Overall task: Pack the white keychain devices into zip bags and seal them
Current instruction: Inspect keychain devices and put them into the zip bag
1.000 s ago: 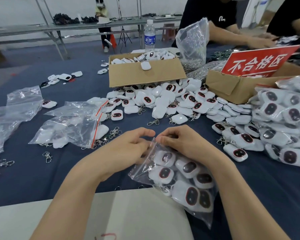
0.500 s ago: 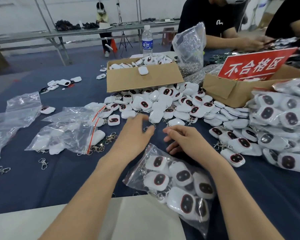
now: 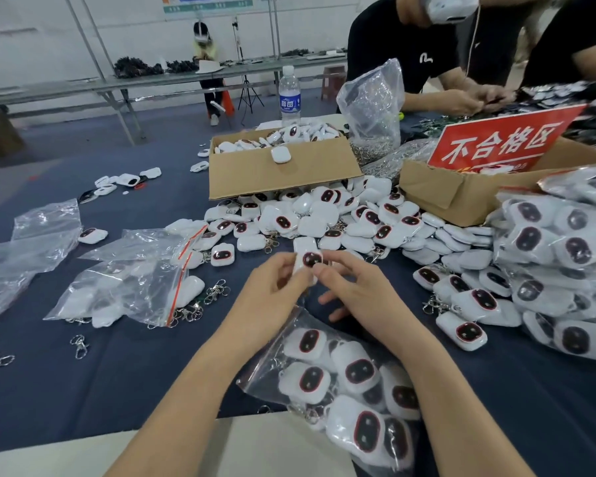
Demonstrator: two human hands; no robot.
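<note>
White device [image 3: 311, 260] was held between both hands, dark oval face up. Left hand [image 3: 272, 287] was curled round device's left edge. Right hand [image 3: 355, 292] was pinched on right edge by thumb and forefinger, other fingers spread loose. Filled zip bag [image 3: 341, 380] was laid on table [image 3: 117, 390] under both wrists; seal state could not be told. Loose pile [image 3: 327, 218] of same devices was heaped just beyond fingertips, cardboard box [image 3: 279, 175] behind it. Part-filled bag [image 3: 135, 287] was spread left of left hand. Packed bags [image 3: 558, 256] were stacked right of right hand.
</note>
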